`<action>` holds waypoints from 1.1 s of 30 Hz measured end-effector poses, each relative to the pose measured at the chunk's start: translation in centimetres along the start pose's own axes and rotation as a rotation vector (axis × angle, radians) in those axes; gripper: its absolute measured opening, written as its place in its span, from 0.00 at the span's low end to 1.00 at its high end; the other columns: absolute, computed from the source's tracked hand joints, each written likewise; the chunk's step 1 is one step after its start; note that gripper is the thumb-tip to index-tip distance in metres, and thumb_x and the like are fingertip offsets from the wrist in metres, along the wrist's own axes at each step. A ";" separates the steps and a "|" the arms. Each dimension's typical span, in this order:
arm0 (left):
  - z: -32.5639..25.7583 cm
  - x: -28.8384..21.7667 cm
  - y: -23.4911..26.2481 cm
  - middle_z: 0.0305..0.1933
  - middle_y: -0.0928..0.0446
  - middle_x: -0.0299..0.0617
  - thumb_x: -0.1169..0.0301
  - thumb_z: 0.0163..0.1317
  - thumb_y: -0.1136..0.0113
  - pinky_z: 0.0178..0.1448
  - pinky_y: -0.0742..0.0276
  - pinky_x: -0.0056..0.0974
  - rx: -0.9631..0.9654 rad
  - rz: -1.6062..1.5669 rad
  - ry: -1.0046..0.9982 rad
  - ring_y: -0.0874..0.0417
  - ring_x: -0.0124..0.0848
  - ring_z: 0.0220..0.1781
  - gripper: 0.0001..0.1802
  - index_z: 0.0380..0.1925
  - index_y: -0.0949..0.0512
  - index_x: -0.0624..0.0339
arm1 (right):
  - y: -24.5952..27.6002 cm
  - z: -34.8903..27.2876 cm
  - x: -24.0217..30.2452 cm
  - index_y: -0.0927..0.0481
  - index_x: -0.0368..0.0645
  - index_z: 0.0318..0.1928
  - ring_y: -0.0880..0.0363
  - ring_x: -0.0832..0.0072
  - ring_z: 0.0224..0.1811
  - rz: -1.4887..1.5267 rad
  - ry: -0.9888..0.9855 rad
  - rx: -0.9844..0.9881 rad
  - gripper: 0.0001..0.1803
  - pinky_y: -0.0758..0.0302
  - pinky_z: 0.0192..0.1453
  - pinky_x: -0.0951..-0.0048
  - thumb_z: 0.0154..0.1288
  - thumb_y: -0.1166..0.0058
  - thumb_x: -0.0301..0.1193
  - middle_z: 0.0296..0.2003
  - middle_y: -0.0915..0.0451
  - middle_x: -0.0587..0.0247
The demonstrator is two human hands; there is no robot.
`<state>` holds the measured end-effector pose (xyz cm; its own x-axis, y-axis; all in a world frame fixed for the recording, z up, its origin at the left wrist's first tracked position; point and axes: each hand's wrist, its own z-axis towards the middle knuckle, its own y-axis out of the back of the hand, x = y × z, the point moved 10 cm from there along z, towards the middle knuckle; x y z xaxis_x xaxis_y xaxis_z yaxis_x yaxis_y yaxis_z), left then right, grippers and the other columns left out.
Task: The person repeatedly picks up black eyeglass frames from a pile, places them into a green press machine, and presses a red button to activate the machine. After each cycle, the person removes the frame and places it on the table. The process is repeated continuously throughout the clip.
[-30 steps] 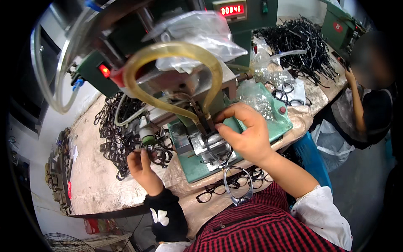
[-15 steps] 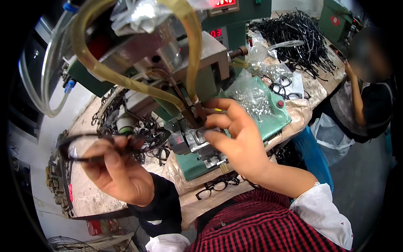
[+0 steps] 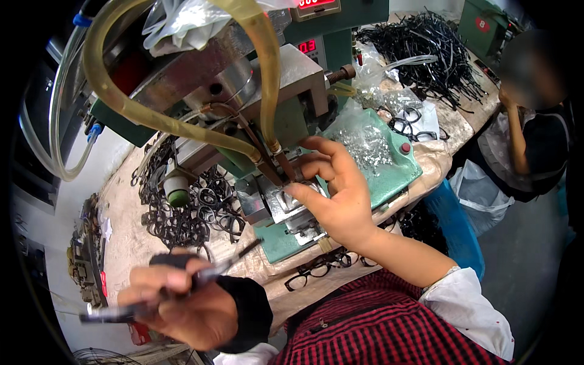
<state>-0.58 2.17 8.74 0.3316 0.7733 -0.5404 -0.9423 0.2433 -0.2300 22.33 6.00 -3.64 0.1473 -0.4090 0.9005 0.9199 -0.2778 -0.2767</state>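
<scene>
Low at the left, my left hand (image 3: 188,304) is closed around a black eyeglass frame (image 3: 210,275), which is blurred and tilted. My right hand (image 3: 344,201) is at the metal fixture of a green bench machine (image 3: 283,240), its thumb and fingers curled together beside the two copper-coloured prongs (image 3: 277,167). Whatever lies between those fingertips is too small or hidden to make out. Thick yellowish tubes (image 3: 176,128) run down to the prongs.
Piled black eyeglass frames (image 3: 194,207) lie left of the machine, with several more at the front edge (image 3: 322,266). Small shiny parts (image 3: 365,146) cover the green base. Black strips (image 3: 426,58) are heaped behind. A blue crate (image 3: 459,225) stands right, near another person (image 3: 526,134).
My left hand has swung down and nearer to me with the eyeglass frame, away from the piled frames. My right hand has stayed at the fixture, shifting only slightly.
</scene>
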 end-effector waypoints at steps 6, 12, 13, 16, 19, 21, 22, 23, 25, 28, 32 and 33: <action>0.9 1.5 0.1 0.46 0.23 0.44 0.72 0.72 0.44 0.45 0.19 0.36 -0.048 0.100 0.015 0.20 0.32 0.44 0.09 0.50 0.25 0.58 | -0.1 0.0 0.7 0.35 0.35 0.66 0.21 0.81 0.45 -0.038 0.115 -0.032 0.36 0.27 0.55 0.79 0.57 0.35 0.17 0.42 0.19 0.62; 2.0 4.6 0.5 0.44 0.18 0.44 0.74 0.70 0.40 0.41 0.11 0.39 -0.140 0.134 -0.025 0.14 0.33 0.45 0.09 0.49 0.23 0.59 | 0.1 -0.5 1.4 0.34 0.34 0.65 0.21 0.80 0.47 -0.015 0.196 -0.105 0.35 0.27 0.56 0.77 0.56 0.36 0.15 0.39 0.18 0.62; 2.1 4.7 0.4 0.44 0.18 0.45 0.74 0.70 0.40 0.42 0.10 0.39 -0.136 0.137 -0.012 0.14 0.33 0.45 0.09 0.49 0.23 0.59 | 0.2 -0.5 1.3 0.33 0.34 0.64 0.20 0.79 0.48 0.005 0.181 -0.121 0.34 0.27 0.57 0.76 0.56 0.36 0.15 0.38 0.18 0.62; 2.4 4.2 0.5 0.44 0.18 0.45 0.75 0.70 0.40 0.40 0.10 0.39 -0.099 0.147 -0.012 0.14 0.34 0.45 0.09 0.48 0.23 0.60 | -0.3 -0.5 1.5 0.33 0.33 0.64 0.21 0.76 0.51 -0.013 0.204 -0.134 0.33 0.28 0.59 0.74 0.57 0.37 0.15 0.37 0.17 0.61; 2.6 4.3 0.2 0.43 0.18 0.43 0.76 0.69 0.40 0.38 0.12 0.39 -0.101 0.150 0.012 0.14 0.35 0.44 0.09 0.47 0.23 0.61 | -0.2 -0.6 1.0 0.33 0.33 0.64 0.21 0.74 0.53 0.081 0.145 -0.129 0.33 0.29 0.61 0.73 0.57 0.38 0.14 0.37 0.16 0.60; 2.6 4.5 -0.2 0.42 0.18 0.43 0.77 0.69 0.39 0.38 0.12 0.39 -0.100 0.124 0.034 0.14 0.35 0.44 0.09 0.47 0.23 0.61 | -0.4 -0.6 0.9 0.33 0.33 0.65 0.22 0.74 0.54 0.101 0.080 -0.130 0.33 0.28 0.63 0.73 0.59 0.41 0.13 0.47 0.17 0.56; 2.6 4.4 0.1 0.43 0.18 0.43 0.78 0.68 0.39 0.38 0.13 0.39 -0.084 0.108 0.032 0.14 0.35 0.45 0.09 0.47 0.23 0.61 | -0.8 -0.9 1.0 0.33 0.33 0.66 0.22 0.74 0.55 0.125 0.009 -0.130 0.33 0.29 0.63 0.72 0.59 0.41 0.13 0.50 0.18 0.55; 2.4 4.4 0.6 0.43 0.19 0.43 0.78 0.69 0.41 0.39 0.13 0.40 -0.070 0.131 0.052 0.15 0.34 0.44 0.09 0.48 0.24 0.61 | -0.9 -1.3 1.4 0.34 0.32 0.66 0.22 0.74 0.55 0.141 -0.067 -0.136 0.33 0.29 0.64 0.72 0.59 0.42 0.13 0.53 0.19 0.54; 1.1 2.9 0.7 0.42 0.21 0.43 0.77 0.70 0.43 0.39 0.14 0.40 -0.061 0.128 0.081 0.17 0.33 0.43 0.07 0.47 0.26 0.61 | -1.4 -2.0 2.1 0.37 0.32 0.69 0.24 0.71 0.61 0.130 -0.139 -0.037 0.35 0.30 0.67 0.70 0.60 0.44 0.13 0.62 0.24 0.51; -2.5 1.5 -0.2 0.42 0.22 0.49 0.77 0.65 0.40 0.40 0.14 0.42 0.082 0.279 -0.051 0.17 0.39 0.41 0.08 0.41 0.27 0.61 | -1.3 -1.8 3.2 0.35 0.33 0.69 0.24 0.69 0.61 -0.118 -0.057 0.053 0.34 0.30 0.68 0.68 0.62 0.44 0.15 0.61 0.23 0.54; -5.9 1.8 -7.5 0.51 0.19 0.57 0.86 0.48 0.32 0.53 0.13 0.56 0.696 0.393 -0.283 0.13 0.55 0.48 0.16 0.38 0.22 0.66 | 2.4 0.5 3.7 0.27 0.37 0.65 0.24 0.70 0.62 -0.446 0.088 0.052 0.29 0.30 0.69 0.66 0.61 0.40 0.20 0.59 0.21 0.59; -6.1 2.2 -8.2 0.50 0.19 0.56 0.85 0.49 0.31 0.53 0.13 0.55 0.767 0.438 -0.286 0.13 0.54 0.49 0.14 0.36 0.21 0.67 | 4.3 1.3 2.8 0.28 0.38 0.65 0.24 0.70 0.63 -0.367 0.008 0.008 0.29 0.29 0.69 0.67 0.62 0.42 0.20 0.59 0.21 0.58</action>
<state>8.15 -1.71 4.53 0.0106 0.9778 -0.2093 -0.7873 0.1372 0.6011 27.15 4.83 -1.84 -0.1956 -0.2902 0.9368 0.9137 -0.4008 0.0666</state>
